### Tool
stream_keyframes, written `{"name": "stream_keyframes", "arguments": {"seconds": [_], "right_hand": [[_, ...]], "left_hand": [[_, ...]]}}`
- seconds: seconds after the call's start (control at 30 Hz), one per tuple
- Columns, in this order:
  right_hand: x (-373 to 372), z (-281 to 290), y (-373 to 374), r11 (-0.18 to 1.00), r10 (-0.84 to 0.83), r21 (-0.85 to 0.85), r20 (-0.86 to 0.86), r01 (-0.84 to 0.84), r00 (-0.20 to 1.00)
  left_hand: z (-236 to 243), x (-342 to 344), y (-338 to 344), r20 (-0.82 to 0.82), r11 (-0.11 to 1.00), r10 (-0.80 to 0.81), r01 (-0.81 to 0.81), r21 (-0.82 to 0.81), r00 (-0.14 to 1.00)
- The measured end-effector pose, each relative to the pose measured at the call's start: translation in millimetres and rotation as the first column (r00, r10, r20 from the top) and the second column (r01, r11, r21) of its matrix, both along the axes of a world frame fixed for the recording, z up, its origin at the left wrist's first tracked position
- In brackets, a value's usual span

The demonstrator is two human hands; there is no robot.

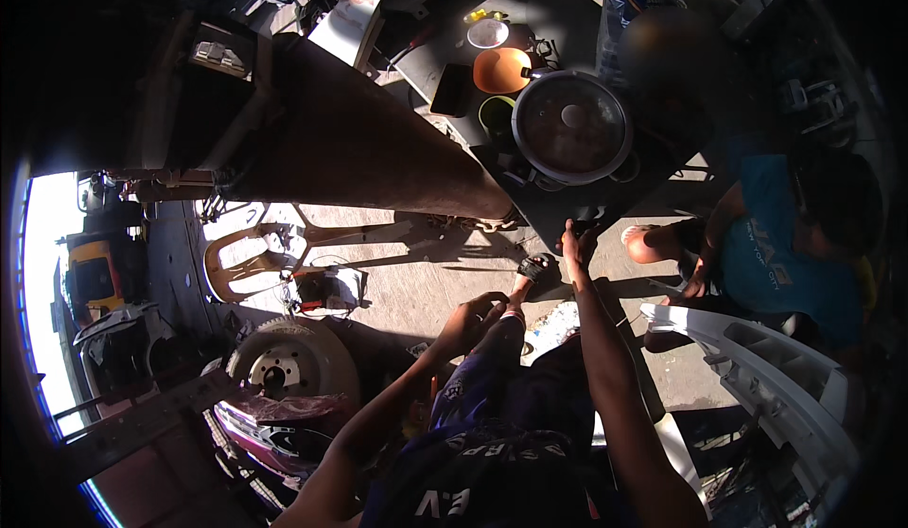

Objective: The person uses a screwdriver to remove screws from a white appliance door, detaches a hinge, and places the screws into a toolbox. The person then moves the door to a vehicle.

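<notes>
My right hand (579,242) is closed at the near edge of the dark table (452,17), on something dark that I cannot make out. My left hand (476,318) is lower and to the left, over my leg, its fingers curled; I cannot see anything in it clearly. On the table above my right hand sit a large lidded steel pot (571,135), an orange bowl (497,71), a green container (496,117), a white dish (487,35) and a black rectangular item (450,91).
Another person in a teal shirt (761,244) sits close on the right. A large brown metal beam (340,131) spans the upper left. A pale chair (227,263), a tire with wheel (274,365) and a white car panel (776,367) lie around me.
</notes>
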State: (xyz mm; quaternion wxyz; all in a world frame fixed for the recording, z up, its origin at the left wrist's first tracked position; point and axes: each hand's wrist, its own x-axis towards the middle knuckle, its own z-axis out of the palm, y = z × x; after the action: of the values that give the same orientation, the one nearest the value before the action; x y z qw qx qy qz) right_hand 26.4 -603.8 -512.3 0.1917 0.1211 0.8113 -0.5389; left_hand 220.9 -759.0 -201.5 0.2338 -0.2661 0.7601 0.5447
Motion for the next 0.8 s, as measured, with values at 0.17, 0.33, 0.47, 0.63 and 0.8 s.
{"name": "stream_keyframes", "arguments": {"seconds": [0.17, 0.33, 0.47, 0.63, 0.8], "right_hand": [[95, 10, 42, 0.999, -0.036, -0.013, -0.001, 0.036, 0.999], [185, 44, 32, 0.917, 0.254, -0.364, 0.210, -0.166, 0.944], [220, 76, -44, 0.696, 0.584, -0.627, 0.211, -0.350, 0.784], [227, 111, -152, 0.508, 0.842, -0.537, 0.145, -0.673, 0.520], [217, 7, -264, 0.162, 0.966, -0.098, 0.217, -0.982, 0.137]], "left_hand": [[-132, 308, -38, 0.593, 0.944, 0.082, 0.129, -0.305, 0.801], [-86, 458, -12, 0.675, 0.845, 0.534, -0.348, -0.406, 0.510], [-160, 440, -63, 0.116, 0.527, 0.842, -0.758, -0.385, 0.527], [-186, 268, -128, -0.223, 0.396, 0.901, -0.915, 0.078, 0.371], [-176, 151, -217, -0.294, 0.628, 0.777, -0.654, 0.421, 0.557]]}}
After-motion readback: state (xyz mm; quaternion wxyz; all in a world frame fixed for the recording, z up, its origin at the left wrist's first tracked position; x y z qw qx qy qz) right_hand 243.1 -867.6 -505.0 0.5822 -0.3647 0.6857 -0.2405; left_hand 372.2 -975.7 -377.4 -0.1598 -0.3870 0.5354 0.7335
